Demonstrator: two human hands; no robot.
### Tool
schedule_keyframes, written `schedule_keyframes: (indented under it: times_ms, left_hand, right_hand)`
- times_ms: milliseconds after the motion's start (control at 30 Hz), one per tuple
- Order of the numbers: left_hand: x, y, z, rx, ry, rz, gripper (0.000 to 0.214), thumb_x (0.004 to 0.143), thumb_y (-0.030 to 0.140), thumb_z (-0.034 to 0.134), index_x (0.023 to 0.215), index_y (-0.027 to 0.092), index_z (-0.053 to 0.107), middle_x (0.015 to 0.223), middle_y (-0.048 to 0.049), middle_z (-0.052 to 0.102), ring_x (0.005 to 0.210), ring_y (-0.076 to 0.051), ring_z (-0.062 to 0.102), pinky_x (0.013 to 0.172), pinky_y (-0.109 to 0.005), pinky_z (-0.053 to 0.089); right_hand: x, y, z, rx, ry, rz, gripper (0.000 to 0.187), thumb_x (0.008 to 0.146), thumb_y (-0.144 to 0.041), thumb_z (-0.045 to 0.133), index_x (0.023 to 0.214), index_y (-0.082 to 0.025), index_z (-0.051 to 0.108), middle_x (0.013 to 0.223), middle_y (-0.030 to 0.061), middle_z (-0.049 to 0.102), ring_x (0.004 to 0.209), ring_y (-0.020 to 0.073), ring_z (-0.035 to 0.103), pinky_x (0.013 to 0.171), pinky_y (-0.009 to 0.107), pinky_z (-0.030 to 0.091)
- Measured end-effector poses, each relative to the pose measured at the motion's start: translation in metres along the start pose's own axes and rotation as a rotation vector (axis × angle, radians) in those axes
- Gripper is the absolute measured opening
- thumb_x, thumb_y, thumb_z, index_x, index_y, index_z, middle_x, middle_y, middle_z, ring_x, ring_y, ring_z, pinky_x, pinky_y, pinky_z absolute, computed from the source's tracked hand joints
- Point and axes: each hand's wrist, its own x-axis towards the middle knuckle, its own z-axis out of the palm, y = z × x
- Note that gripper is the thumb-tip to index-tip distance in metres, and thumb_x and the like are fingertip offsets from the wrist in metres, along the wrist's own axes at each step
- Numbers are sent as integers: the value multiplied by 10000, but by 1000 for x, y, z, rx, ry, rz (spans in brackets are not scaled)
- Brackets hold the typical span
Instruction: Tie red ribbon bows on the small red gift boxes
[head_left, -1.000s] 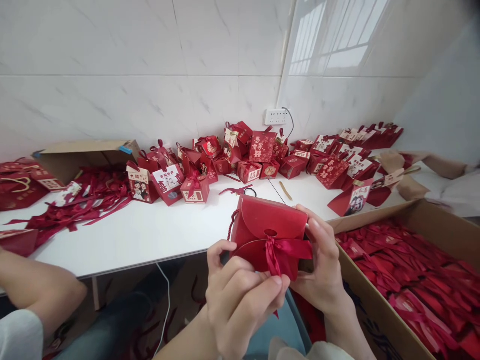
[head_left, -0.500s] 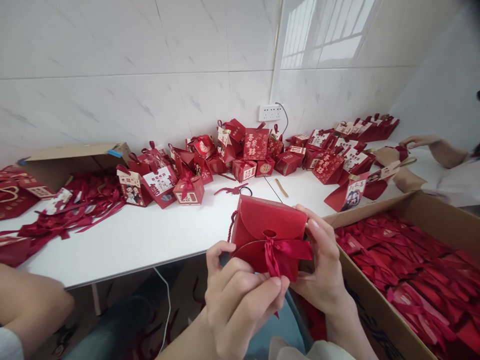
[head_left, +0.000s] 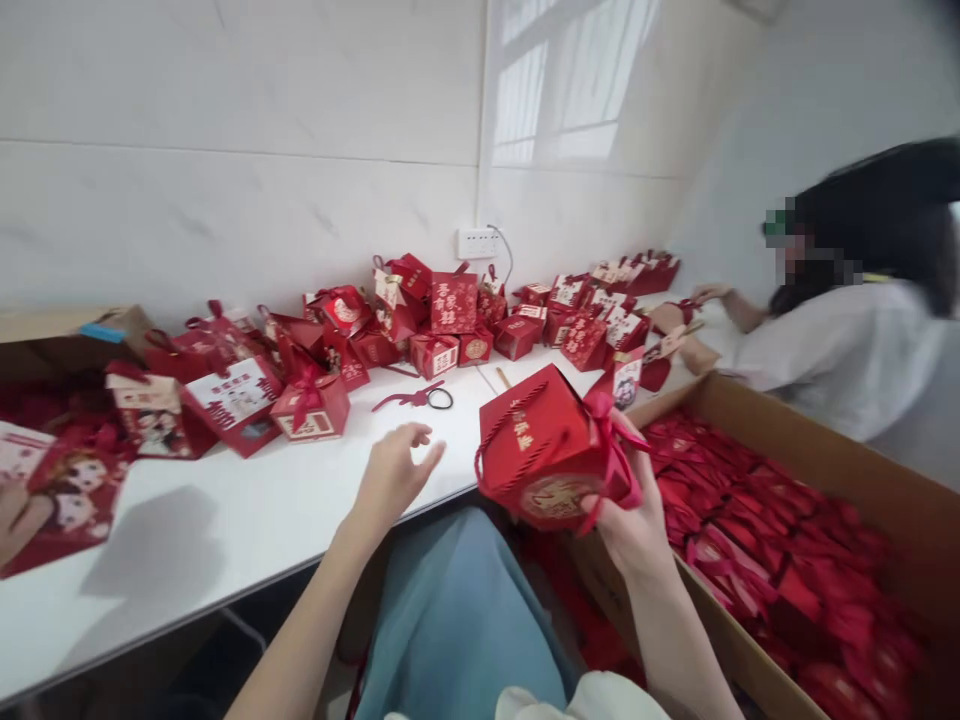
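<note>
Clasping red box (head_left: pixel 517 455) in right hand (head_left: pixel 628 515), left hand (head_left: pixel 394 468) half-curled

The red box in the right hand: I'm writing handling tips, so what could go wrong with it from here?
1. Only the right hand holds the red box; the left hand is apart from it, so the box might tip or slip.
2. The right thumb and fingers grip the box right by its ribbon bow, so the ribbon could get creased or pulled loose.
</note>
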Motion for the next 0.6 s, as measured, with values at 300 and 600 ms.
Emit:
schedule_keyframes:
  times_ms: [300, 600]
  left_hand:
    - [-12, -39, 98, 360, -371, 344, 681, 717, 43, 417, 1377, 208, 389, 1465, -77, 342, 1363, -273, 279, 1098, -497, 262]
    - [-13, -41, 97, 403, -292, 382, 751, 667, -77, 300, 1352, 197, 436, 1435, -69, 381, 1337, -263, 333, 1089, -494, 301]
  right_hand:
    - [-12, -17, -36, 571, 27, 584, 427, 782, -623, 500, 890, -242, 660, 924, 14, 729, 933, 199, 667, 902, 427, 505]
    - [-20, -26, -25, 614, 11, 609, 489, 809, -637, 428, 929, -208, 631, 1035, 36, 701, 966, 154, 649, 991, 333, 438]
